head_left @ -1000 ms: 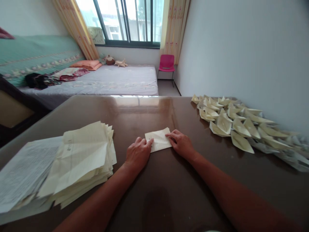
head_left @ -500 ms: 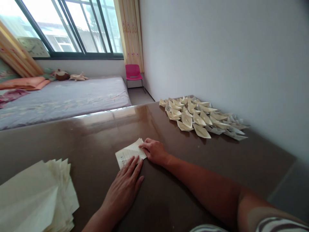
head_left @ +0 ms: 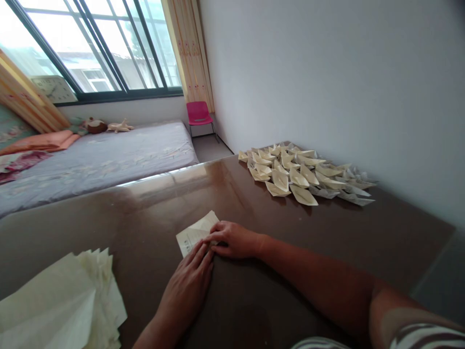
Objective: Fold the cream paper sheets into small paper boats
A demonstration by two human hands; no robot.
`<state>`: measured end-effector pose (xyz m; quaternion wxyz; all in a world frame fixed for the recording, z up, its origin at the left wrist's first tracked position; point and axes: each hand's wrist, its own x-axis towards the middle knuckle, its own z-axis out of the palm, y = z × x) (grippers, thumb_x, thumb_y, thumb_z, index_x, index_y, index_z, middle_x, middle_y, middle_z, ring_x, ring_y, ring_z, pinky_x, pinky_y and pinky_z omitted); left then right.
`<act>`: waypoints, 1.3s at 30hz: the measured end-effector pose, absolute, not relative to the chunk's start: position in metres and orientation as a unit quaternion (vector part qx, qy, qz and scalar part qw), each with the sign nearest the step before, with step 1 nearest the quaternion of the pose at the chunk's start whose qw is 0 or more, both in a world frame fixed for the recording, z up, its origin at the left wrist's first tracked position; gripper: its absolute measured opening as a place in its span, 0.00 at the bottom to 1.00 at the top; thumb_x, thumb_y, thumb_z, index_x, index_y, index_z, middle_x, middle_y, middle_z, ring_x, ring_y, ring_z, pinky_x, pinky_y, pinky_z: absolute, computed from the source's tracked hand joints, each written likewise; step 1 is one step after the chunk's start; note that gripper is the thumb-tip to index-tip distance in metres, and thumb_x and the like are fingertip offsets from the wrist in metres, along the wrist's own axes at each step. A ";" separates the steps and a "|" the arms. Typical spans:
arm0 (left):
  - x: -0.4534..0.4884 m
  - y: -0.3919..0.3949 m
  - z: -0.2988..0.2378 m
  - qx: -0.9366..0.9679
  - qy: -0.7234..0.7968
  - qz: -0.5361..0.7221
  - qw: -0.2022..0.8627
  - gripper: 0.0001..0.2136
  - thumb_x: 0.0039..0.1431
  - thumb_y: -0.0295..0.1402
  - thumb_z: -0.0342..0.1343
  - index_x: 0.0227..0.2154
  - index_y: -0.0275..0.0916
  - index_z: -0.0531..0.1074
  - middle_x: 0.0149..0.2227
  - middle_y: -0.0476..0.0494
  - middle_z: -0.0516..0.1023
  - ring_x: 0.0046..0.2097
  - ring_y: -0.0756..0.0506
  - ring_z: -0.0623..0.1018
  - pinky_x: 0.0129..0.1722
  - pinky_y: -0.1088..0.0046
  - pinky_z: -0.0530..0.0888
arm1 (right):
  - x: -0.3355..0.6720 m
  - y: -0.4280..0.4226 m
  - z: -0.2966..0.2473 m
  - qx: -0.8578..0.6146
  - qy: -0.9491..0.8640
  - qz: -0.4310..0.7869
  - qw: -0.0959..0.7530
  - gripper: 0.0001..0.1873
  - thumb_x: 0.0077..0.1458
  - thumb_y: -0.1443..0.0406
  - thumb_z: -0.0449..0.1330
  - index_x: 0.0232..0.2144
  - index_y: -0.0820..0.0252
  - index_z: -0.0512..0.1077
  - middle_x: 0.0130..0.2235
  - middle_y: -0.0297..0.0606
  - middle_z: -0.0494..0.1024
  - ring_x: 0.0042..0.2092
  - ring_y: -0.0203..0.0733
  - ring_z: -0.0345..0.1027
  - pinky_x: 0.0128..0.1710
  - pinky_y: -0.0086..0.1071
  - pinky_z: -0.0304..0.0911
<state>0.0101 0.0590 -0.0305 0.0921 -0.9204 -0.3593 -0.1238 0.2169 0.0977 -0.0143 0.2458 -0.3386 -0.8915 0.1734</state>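
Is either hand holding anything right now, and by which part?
The folded paper: the left hand lies flat over its near edge, not visibly gripping; the right hand touches its right end, but whether it pinches I can't tell.

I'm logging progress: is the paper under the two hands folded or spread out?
Folded: the paper shows a crease line and looks far smaller than the stacked sheets at left.

I can't read the print (head_left: 187, 243) on the folded paper (head_left: 201, 228); the left grip (head_left: 188, 281) and right grip (head_left: 234, 240) hide its near edge. My view crops the paper stack (head_left: 51, 303) at left and bottom.
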 end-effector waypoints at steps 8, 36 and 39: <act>-0.003 0.058 -0.020 -0.901 -0.392 -0.130 0.136 0.17 0.66 0.39 0.43 0.49 0.43 0.73 0.53 0.45 0.75 0.55 0.39 0.73 0.50 0.62 0.76 | 0.242 0.119 -0.009 -0.331 -0.908 0.167 0.195 0.15 0.54 0.56 0.62 0.41 0.57 0.78 0.42 0.39 0.77 0.44 0.39 0.68 0.49 0.31 0.60; -0.018 0.061 -0.010 -0.876 -0.457 -0.134 0.083 0.13 0.62 0.27 0.48 0.47 0.42 0.73 0.44 0.42 0.76 0.45 0.43 0.72 0.41 0.70 0.74 | 0.233 0.096 -0.004 -0.262 -0.940 0.075 0.206 0.07 0.58 0.63 0.54 0.34 0.57 0.72 0.37 0.36 0.79 0.45 0.39 0.69 0.51 0.37 0.53; -0.011 0.057 -0.010 -0.889 -0.433 -0.140 0.049 0.12 0.65 0.31 0.47 0.46 0.42 0.73 0.42 0.43 0.76 0.44 0.45 0.71 0.43 0.70 0.73 | 0.232 0.094 -0.004 -0.270 -0.940 0.080 0.194 0.07 0.58 0.65 0.54 0.34 0.57 0.72 0.38 0.38 0.79 0.44 0.39 0.69 0.49 0.36 0.54</act>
